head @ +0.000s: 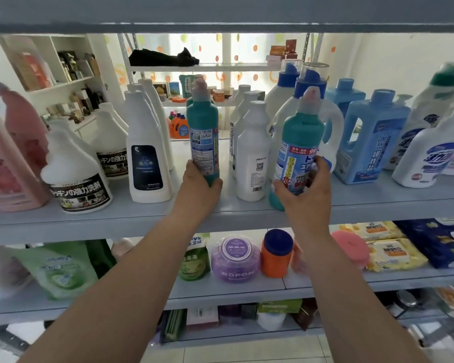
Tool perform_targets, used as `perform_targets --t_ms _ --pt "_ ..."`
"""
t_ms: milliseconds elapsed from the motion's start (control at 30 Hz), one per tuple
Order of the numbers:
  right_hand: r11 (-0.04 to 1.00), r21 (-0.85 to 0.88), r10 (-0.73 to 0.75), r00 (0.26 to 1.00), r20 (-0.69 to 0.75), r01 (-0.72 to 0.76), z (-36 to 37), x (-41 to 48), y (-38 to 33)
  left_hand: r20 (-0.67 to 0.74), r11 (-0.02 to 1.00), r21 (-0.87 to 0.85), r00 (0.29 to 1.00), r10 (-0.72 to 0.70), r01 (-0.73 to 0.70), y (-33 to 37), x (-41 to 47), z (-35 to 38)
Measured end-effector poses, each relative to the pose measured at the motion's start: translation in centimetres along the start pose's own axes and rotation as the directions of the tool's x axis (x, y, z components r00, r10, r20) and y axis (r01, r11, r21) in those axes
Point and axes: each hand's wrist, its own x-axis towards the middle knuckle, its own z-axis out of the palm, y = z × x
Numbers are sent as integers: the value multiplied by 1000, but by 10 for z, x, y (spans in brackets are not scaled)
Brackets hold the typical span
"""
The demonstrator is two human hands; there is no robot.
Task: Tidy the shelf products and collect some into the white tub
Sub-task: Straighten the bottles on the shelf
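left hand (198, 183) gripping base of upright teal bottle (203, 129) on shelf (142, 218), right hand (306, 191) gripping second teal bottle (298, 145), tilted

Two teal bottles with pale pinkish caps and blue-and-white printed labels are being held at the grey shelf (142, 218). The left bottle (203, 132) is standing upright, set back from the edge, with the left hand (201, 184) wrapping its base. The right bottle (298, 148) is leaning with its top to the right by the shelf's front edge, its label facing out and the right hand (306, 189) clasping its lower half.
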Motion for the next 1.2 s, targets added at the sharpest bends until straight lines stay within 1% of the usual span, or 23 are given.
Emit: perform_targets --t_ms 67,100,167,233,267,333,467,667,933,1033,1200 --pt "1000 22 1 1000 -13 -1 -5 -12 -7 76 981 179 995 60 -73 -10 -22 -7" --pt "1000 27 -4 1000 -12 4 -8 -18 -11 130 948 294 987 91 -126 -16 -35 -11" --pt "999 24 -34 999 4 34 -10 -32 -25 187 838 478 963 195 -262 -32 -56 -20" --pt "997 28 -72 996 51 70 -5 -44 -42 210 739 556 925 318 -381 -51 -68 -30" --pt "996 37 -86 993 82 84 0 -49 -50 224 704 575 908 355 -417 -60 -72 -35" --pt "993 49 -109 984 141 103 16 -57 -63 255 649 613 891 377 -450 -76 -77 -42" --pt "991 25 -131 969 210 128 62 -62 -79 280 601 645 878 387 -471 -92 -86 -50" --pt "996 -16 -83 974 209 89 114 -50 -75 331 597 638 873 357 -486 -90 -86 -56" --pt "989 -104 -85 980 178 104 137 -41 -69 350 607 622 869 351 -495 -88 -86 -57" --pt "986 -135 -75 984 159 97 143 -39 -65 375 590 631 863 338 -505 -88 -87 -58" --pt "990 -131 -42 991 128 59 147 -41 -63 392 582 634 860 326 -509 -86 -86 -60"
